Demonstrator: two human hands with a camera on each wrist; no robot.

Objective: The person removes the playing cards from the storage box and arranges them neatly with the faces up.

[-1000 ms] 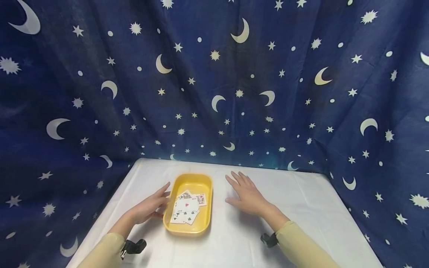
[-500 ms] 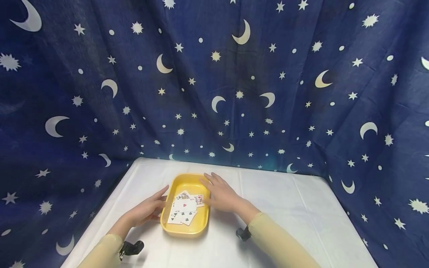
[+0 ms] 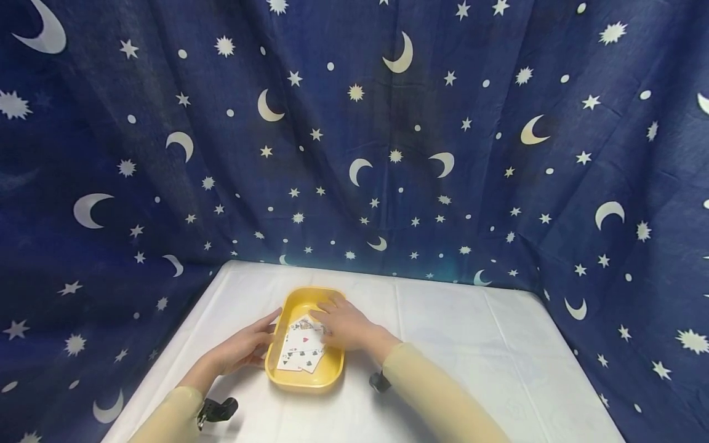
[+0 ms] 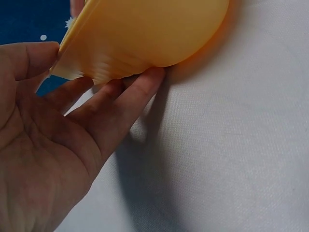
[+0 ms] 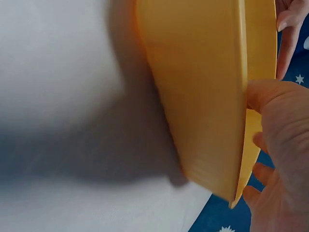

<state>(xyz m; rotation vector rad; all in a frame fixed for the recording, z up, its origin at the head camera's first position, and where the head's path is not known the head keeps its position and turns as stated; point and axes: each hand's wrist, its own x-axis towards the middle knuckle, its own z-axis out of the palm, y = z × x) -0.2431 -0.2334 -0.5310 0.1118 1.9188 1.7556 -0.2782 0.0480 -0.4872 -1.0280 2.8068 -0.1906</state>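
A yellow plastic tray (image 3: 303,386) with rounded corners rests on the white cloth. Several playing cards (image 3: 299,357) lie fanned inside, an ace of hearts and spades showing. My left hand (image 3: 244,349) is at the tray's left side; in the left wrist view its fingers (image 4: 140,94) stretch out, tips against the outer wall and rim. Over the right rim reaches my right hand (image 3: 346,323), its fingers spread above the cards and covering the ones on the right. In the right wrist view the right hand (image 5: 287,135) stands beyond the rim, fingertips partly hidden inside.
White cloth (image 3: 471,344) covers the table around the tray. A dark blue curtain (image 3: 354,154) with moons and stars hangs behind and at both sides. Each wrist wears a small black camera, such as the left camera (image 3: 218,410).
My right hand has moved left from beside the tray, over its rim and above the cards. The tray has shifted slightly left in the view; my left hand has stayed at its side.
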